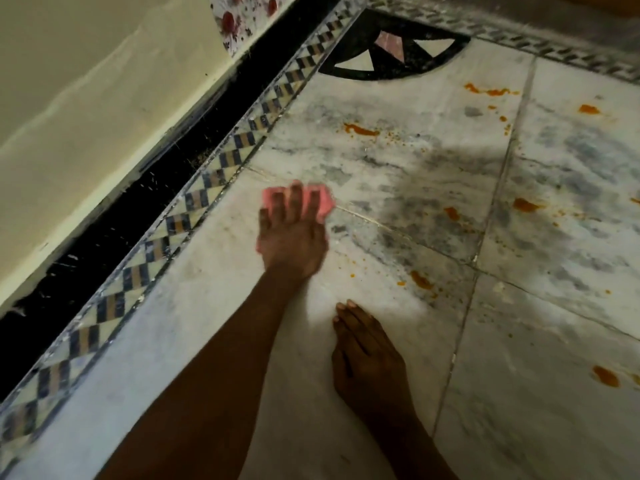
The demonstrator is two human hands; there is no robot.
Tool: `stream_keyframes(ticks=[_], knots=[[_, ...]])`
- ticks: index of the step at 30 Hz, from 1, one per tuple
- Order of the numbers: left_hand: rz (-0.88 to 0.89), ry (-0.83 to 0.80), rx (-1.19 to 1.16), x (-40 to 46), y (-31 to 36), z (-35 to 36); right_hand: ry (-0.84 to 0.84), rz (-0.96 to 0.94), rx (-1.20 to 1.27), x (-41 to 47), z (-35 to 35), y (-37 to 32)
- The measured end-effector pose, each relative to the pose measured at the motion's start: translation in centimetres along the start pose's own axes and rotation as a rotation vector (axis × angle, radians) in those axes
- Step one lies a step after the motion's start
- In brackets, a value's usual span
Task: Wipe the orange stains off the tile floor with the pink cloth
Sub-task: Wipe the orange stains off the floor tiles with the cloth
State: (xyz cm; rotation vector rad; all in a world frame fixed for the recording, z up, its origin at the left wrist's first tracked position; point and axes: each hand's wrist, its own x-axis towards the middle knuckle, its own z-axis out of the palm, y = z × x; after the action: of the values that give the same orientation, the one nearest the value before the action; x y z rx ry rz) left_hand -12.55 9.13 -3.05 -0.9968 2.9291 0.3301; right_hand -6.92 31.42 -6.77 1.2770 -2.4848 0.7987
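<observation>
My left hand (292,233) presses flat on the pink cloth (323,202), fingers straight and spread, on the white marble tile floor (207,306) near the patterned border. My right hand (367,358) rests flat on the floor closer to me, holding nothing. Orange stains lie beyond and to the right of the cloth: one streak (362,129) ahead of it, one smear (420,278) to the right of my left wrist, another blot (606,375) at the right edge. Several more dot the far tiles (490,91).
A checkered tile border (194,202) and a black skirting strip (138,188) run diagonally along the cream wall (86,98) on the left. A black fan-shaped inlay (391,60) fills the far corner. A dark shadow falls on the middle tile.
</observation>
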Motion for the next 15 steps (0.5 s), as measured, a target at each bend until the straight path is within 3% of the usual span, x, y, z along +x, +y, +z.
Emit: stream_keyframes(ticks=[3, 5, 7, 10, 11, 12, 13, 15], knots=[[0.628, -0.025, 0.086, -2.1, 1.0, 1.2, 0.043, 0.066, 0.053, -1.1, -1.0, 0.7], [0.819, -0.002, 0.095, -3.3, -1.7, 1.3, 0.078, 0.115, 0.054, -2.0, -1.4, 1.2], [0.667, 0.002, 0.087, -3.7, -4.4, 1.3, 0.116, 0.155, 0.052, -2.6, -1.3, 1.4], [0.082, 0.046, -0.038, -1.8, -2.2, 0.2, 0.131, 0.198, 0.028, -2.2, -0.5, 1.3], [-0.021, 0.022, -0.059, -1.2, -0.1, 0.1, 0.13, 0.202, 0.034, -2.1, -0.4, 1.3], [-0.008, -0.003, -0.05, -1.1, 1.8, 0.3, 0.127, 0.207, 0.048, -2.2, -0.5, 1.3], [0.12, 0.005, -0.02, -1.3, 3.4, 0.9, 0.138, 0.211, 0.058, -2.2, -0.6, 1.2], [0.505, 0.02, 0.019, -2.1, 4.1, 1.8, 0.149, 0.22, 0.059, -2.3, -1.0, 1.7]])
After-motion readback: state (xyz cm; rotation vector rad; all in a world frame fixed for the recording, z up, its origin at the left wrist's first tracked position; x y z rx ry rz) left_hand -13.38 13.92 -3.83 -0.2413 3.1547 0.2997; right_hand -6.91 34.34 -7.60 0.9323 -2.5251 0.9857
